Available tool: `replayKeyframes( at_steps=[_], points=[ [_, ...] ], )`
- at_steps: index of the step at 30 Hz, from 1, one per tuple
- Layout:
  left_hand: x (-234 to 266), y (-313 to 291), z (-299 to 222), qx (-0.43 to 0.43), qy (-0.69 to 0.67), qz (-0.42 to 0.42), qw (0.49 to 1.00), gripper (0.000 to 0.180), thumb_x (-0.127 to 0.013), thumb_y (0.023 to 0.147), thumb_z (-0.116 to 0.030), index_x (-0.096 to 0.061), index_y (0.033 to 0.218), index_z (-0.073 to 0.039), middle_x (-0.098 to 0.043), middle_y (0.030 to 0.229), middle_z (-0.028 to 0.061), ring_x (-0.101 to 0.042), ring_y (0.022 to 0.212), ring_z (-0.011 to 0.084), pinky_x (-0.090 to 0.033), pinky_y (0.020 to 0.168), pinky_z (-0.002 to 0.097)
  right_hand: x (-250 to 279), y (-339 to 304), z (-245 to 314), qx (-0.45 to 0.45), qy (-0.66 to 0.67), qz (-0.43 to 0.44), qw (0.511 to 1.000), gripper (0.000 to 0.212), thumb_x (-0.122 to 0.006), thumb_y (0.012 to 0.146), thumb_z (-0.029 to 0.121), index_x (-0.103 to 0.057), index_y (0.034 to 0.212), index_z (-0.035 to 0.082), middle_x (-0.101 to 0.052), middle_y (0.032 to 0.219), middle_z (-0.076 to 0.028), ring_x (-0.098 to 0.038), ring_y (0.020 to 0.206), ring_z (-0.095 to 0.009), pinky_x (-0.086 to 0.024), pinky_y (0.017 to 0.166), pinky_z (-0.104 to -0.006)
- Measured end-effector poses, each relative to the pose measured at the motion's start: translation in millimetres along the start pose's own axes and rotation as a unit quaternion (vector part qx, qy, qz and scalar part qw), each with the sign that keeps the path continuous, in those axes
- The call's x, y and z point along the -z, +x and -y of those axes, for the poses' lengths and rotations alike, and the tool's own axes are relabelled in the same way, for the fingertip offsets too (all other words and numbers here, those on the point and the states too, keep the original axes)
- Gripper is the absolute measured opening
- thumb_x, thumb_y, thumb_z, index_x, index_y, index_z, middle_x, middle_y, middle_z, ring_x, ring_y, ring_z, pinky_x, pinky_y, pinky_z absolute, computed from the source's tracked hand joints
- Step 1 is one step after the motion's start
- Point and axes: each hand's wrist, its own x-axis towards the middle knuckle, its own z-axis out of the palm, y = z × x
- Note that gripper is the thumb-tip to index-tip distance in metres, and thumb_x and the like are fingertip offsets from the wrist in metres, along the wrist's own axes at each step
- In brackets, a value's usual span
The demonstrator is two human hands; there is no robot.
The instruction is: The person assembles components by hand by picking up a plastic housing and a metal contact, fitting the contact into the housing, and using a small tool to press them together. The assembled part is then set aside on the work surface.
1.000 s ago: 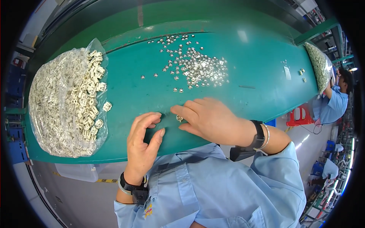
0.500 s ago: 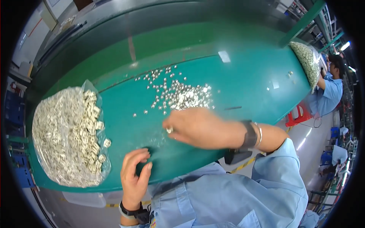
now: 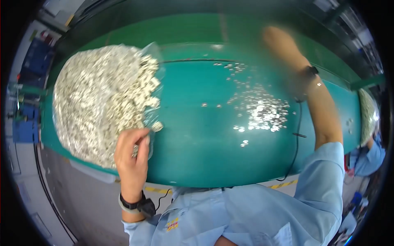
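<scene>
The left hand (image 3: 132, 155) reaches forward from the near edge of the teal-green curved worktable (image 3: 197, 147), wrist bent slightly so the palm faces down and to the right. Its fingers are curled together at the near right corner of the large heap of small silvery-white metal parts lying on a clear plastic bag (image 3: 102, 96), the fingertips closed on a few pieces there; how many it grips cannot be told. A black wristband with a coiled cord (image 3: 137, 204) circles the left wrist, just above the light blue work shirt sleeve (image 3: 254, 217).

The heap covers the left part of the table, from the far side almost to the near edge. One single pale part (image 3: 157, 126) lies just beside the heap's right edge, close to the left hand's knuckles.

The right arm is stretched up and far across the table, elbow at the right, forearm rising toward the far edge. The right hand (image 3: 279, 43) is blurred by motion at the far side, above the table's back rim; whether its fingers are apart or closed cannot be told. A black band (image 3: 308, 74) sits on that wrist, with a thin black cord hanging down over the table.

Between the two hands, right of centre, lies a scatter of tiny shiny metal pieces (image 3: 256, 110), well apart from the heap.

At the far right another person in a blue shirt (image 3: 369, 153) stands by a second bag of parts (image 3: 367, 117).
</scene>
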Motion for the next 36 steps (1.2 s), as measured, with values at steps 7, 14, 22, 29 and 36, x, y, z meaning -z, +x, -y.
replayKeyframes(
  at_steps=[7, 14, 22, 29, 36],
  points=[
    [-4, 5, 9, -0.066, 0.117, 0.038, 0.99, 0.023, -0.066, 0.083, 0.003, -0.063, 0.105, 0.0, -0.058, 0.094, 0.0122, -0.059, 0.084, 0.0281, -0.048, 0.072, 0.0345, 37, -16, 30, -0.073, 0.035, -0.006, 0.997, 0.03, -0.062, 0.091, 0.026, -0.06, 0.116, 0.011, -0.068, 0.095, -0.014, -0.065, 0.089, -0.034, -0.052, 0.076, -0.0424],
    [-13, 10, 18, -0.04, 0.135, 0.066, 0.988, 0.022, -0.068, 0.085, -0.001, -0.062, 0.106, -0.001, -0.059, 0.095, 0.0131, -0.059, 0.081, 0.0265, -0.048, 0.071, 0.033, 108, -100, 88, 0.07, 0.182, -0.056, 0.979, 0.022, -0.061, 0.092, 0.022, -0.064, 0.108, 0.008, -0.067, 0.09, -0.013, -0.066, 0.087, -0.033, -0.053, 0.072, -0.0416],
    [-36, -23, -23, 0.117, -0.479, 0.144, 0.858, 0.021, -0.062, 0.094, -0.006, -0.058, 0.114, -0.003, -0.063, 0.105, 0.0121, -0.059, 0.078, 0.014, -0.05, 0.069, 0.0265, 93, -198, 181, 0.125, 0.233, 0.109, 0.958, 0.023, -0.063, 0.083, 0.008, -0.067, 0.106, 0.008, -0.06, 0.092, -0.006, -0.059, 0.086, -0.025, -0.05, 0.073, -0.0333],
    [-69, -38, -49, 0.154, -0.609, 0.18, 0.757, 0.026, -0.059, 0.095, -0.005, -0.056, 0.121, -0.003, -0.063, 0.11, 0.016, -0.064, 0.085, 0.0187, -0.053, 0.071, 0.0296, 90, -218, 191, 0.169, 0.115, 0.074, 0.976, 0.036, -0.067, 0.076, 0.011, -0.066, 0.112, 0.011, -0.056, 0.094, -0.002, -0.054, 0.088, -0.02, -0.047, 0.074, -0.0313],
    [-82, -40, -46, 0.217, -0.693, 0.193, 0.66, 0.027, -0.058, 0.096, -0.004, -0.053, 0.123, -0.002, -0.061, 0.112, 0.016, -0.065, 0.09, 0.0201, -0.057, 0.078, 0.0305, 108, -267, 202, 0.152, 0.116, 0.048, 0.98, 0.036, -0.065, 0.077, 0.014, -0.064, 0.113, 0.01, -0.058, 0.104, -0.003, -0.055, 0.093, -0.02, -0.044, 0.078, -0.0352]
  ],
)
